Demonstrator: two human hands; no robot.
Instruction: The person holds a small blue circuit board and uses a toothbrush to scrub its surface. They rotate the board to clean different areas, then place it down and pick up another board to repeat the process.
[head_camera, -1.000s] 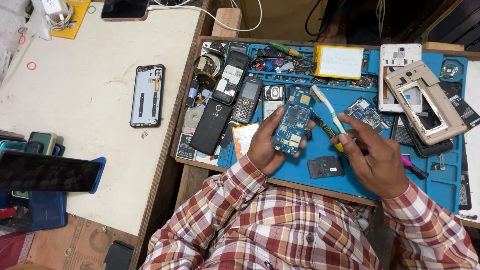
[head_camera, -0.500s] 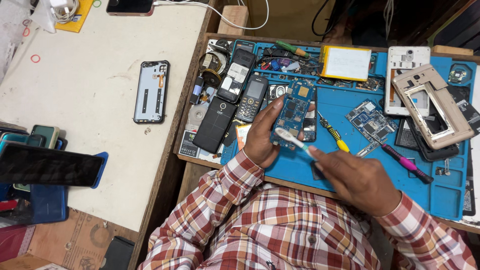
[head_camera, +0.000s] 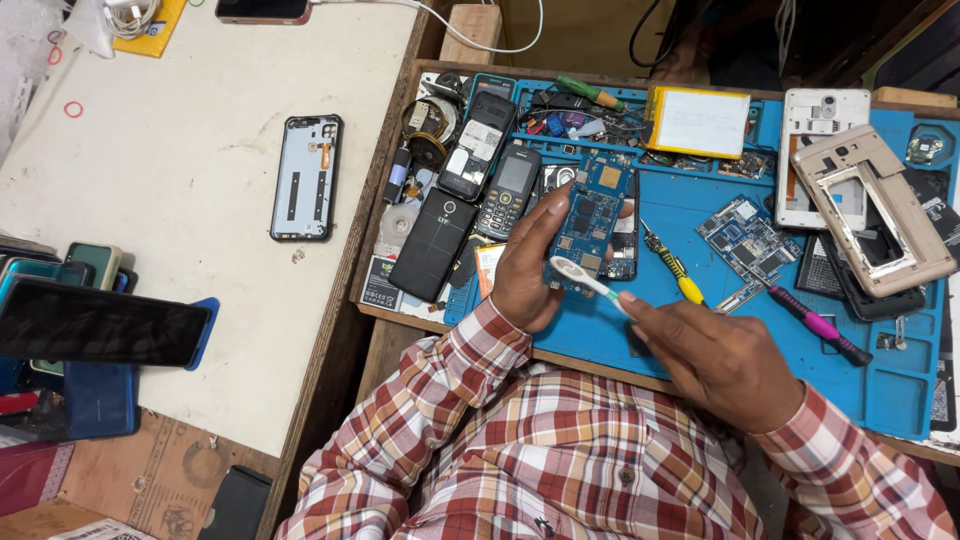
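Yellow-edged white pack (head_camera: 700, 122) beyond board (head_camera: 590, 215) and toothbrush (head_camera: 585, 280)

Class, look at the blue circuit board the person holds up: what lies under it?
Under the circuit board the left hand supports it; a dark phone part shows at its right edge on the blue mat. Whatever lies directly beneath is hidden.

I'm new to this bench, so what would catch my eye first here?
At centre, the left hand holds up a blue phone circuit board while the right hand touches a white toothbrush to it. Beneath lies a blue repair mat crowded with dismantled phones.
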